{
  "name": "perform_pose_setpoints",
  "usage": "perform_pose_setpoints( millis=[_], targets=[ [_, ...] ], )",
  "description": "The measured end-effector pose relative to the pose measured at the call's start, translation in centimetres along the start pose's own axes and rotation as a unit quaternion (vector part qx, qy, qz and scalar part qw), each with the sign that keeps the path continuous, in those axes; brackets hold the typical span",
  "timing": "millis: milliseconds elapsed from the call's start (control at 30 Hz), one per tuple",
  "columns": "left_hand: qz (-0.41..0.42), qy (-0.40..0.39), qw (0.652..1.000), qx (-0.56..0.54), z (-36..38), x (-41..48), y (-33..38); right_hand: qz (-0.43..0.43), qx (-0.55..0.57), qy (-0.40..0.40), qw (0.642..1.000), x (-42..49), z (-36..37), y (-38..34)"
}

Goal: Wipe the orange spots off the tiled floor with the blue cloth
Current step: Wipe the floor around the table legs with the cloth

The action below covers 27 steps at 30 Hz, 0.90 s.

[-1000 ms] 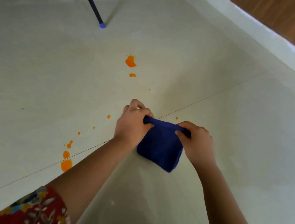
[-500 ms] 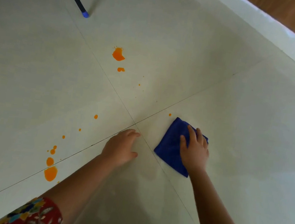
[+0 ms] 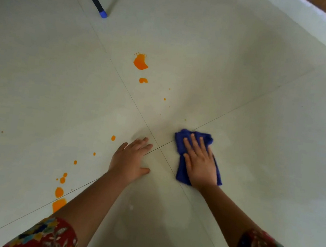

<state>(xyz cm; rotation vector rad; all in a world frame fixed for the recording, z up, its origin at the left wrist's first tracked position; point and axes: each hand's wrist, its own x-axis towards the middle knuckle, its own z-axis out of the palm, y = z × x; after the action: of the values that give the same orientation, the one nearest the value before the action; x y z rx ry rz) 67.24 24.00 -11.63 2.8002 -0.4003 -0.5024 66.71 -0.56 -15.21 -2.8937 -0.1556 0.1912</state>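
The blue cloth (image 3: 181,169) lies bunched on the pale tiled floor (image 3: 259,135), just right of where the tile joints cross. My right hand (image 3: 199,160) presses flat on it with straight fingers. My left hand (image 3: 131,158) rests flat on the bare tile to the left of the joint crossing, holding nothing. A large orange spot (image 3: 141,62) and a smaller one (image 3: 143,80) lie farther away, with tiny specks (image 3: 164,99) between them and the cloth. More orange spots (image 3: 59,192) trail toward the lower left, past a drop (image 3: 113,138) near my left hand.
A black leg with a blue tip (image 3: 103,14) stands on the floor at the upper left. A pale raised border (image 3: 313,25) runs along the upper right, with brown wood beyond it. Red flowered sleeves (image 3: 49,236) cover my upper arms.
A second ago both hands held the cloth up by its top edge. The cloth now lies on the floor under my right hand, and my left hand has come down flat on the tile.
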Motion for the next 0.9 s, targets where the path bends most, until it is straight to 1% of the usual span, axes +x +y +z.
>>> perform_pose_setpoints(
  millis=[100, 133, 167, 200, 267, 333, 367, 400, 433, 533, 567, 600, 633, 700, 733, 767, 800, 833, 900],
  targets=[
    [0.005, 0.009, 1.0, -0.022, -0.2, 0.0, -0.3, 0.137, -0.003, 0.031, 0.99, 5.3, -0.9, 1.5],
    [0.007, 0.014, 1.0, -0.021, -0.4, 0.1, -0.3, 0.163, 0.003, 0.032, 0.986, 7.5, -1.0, 0.8],
    [0.011, 0.019, 1.0, -0.019, -0.6, 0.2, -0.2, 0.165, 0.006, 0.029, 0.986, 9.2, -1.0, -0.5],
    [0.015, 0.024, 0.999, -0.019, -1.0, 0.3, -0.2, 0.141, 0.005, 0.026, 0.99, 10.3, -0.9, -2.2],
    [0.021, 0.032, 0.999, -0.026, -1.4, 0.5, -0.6, 0.039, -0.016, 0.005, 0.999, 10.0, -0.1, -5.3],
    [0.033, 0.04, 0.998, -0.04, -1.7, 0.6, -1.4, -0.051, -0.034, -0.012, 0.998, 7.4, 0.4, -6.0],
    [0.033, 0.049, 0.997, -0.055, -1.8, 0.6, -1.9, -0.065, -0.031, -0.017, 0.997, 6.3, 0.3, -5.3],
    [0.026, 0.066, 0.995, -0.075, -1.9, 0.7, -2.7, -0.055, -0.032, -0.014, 0.998, 6.1, 0.2, -4.3],
    [0.01, 0.087, 0.992, -0.095, -1.9, 0.7, -3.4, -0.021, -0.034, -0.006, 0.999, 6.6, 0.1, -3.2],
    [-0.06, 0.139, 0.978, -0.145, -2.2, 1.2, -5.9, 0.121, -0.026, 0.024, 0.992, 11.3, -0.2, -2.9],
    [-0.079, 0.147, 0.974, -0.151, -2.4, 1.6, -6.7, 0.143, -0.014, 0.03, 0.989, 13.3, -0.3, -4.0],
    [-0.093, 0.147, 0.974, -0.148, -2.7, 2.0, -7.5, 0.139, -0.006, 0.028, 0.99, 14.8, -0.2, -5.6],
    [-0.102, 0.144, 0.974, -0.141, -2.9, 2.4, -8.2, 0.106, -0.008, 0.023, 0.994, 15.7, 0.0, -7.4],
    [-0.115, 0.141, 0.974, -0.135, -3.3, 2.7, -9.5, -0.009, -0.022, 0.001, 1.0, 14.8, 0.7, -10.2],
    [-0.124, 0.144, 0.972, -0.136, -3.6, 2.5, -10.1, -0.073, -0.031, -0.014, 0.997, 13.5, 1.1, -10.7],
    [-0.128, 0.148, 0.972, -0.132, -3.8, 2.0, -10.6, -0.112, -0.037, -0.021, 0.993, 12.1, 1.4, -10.3],
    [-0.129, 0.152, 0.972, -0.122, -4.1, 1.3, -11.5, -0.118, -0.032, -0.022, 0.992, 11.4, 1.2, -9.5],
    [-0.127, 0.154, 0.973, -0.112, -4.2, 0.4, -12.0, -0.096, -0.032, -0.012, 0.995, 11.8, 0.8, -8.2],
    [-0.132, 0.149, 0.976, -0.087, -4.1, -2.0, -13.7, -0.005, -0.045, 0.005, 0.999, 14.5, 0.1, -6.8]
  ],
)
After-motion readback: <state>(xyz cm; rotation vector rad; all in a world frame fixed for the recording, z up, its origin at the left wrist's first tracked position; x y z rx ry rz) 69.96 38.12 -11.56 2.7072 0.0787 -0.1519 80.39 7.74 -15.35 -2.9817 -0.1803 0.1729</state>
